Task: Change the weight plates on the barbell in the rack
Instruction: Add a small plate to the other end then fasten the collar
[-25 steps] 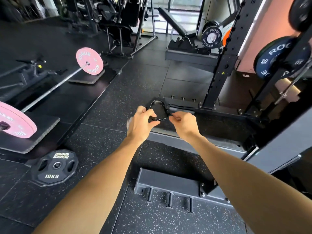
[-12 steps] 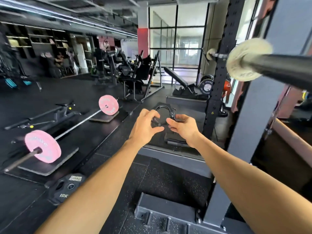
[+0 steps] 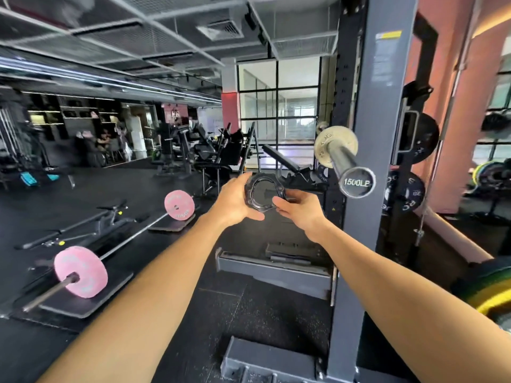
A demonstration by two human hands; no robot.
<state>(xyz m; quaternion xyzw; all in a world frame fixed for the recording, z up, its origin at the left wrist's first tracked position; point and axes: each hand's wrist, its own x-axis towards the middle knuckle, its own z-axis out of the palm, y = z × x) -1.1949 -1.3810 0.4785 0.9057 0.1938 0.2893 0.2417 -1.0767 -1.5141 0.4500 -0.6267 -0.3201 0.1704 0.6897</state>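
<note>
Barbell (image 3: 344, 161) sleeve juts bare at right — stiff, heavy steel. Both hands grip a light, rigid collar (image 3: 262, 195): left hand (image 3: 235, 200) wraps its rim, right hand (image 3: 297, 210) pinches the near edge — best held there.

In the centre of the frame I hold a black ring-shaped barbell collar (image 3: 261, 195) upright, its opening facing me, ridged around the rim; my left hand (image 3: 236, 201) grips its left edge, and my right hand (image 3: 300, 210) pinches its lower right edge; to the right of it, a little higher, the bare barbell sleeve (image 3: 343, 160) points toward me, dark steel, its end cap (image 3: 357, 183) marked 1500LB; a pale worn flange sits behind the sleeve; the grey rack upright (image 3: 367, 217) stands just right of the sleeve; black plates (image 3: 406, 193) hang on the rack behind it, at right.
</note>
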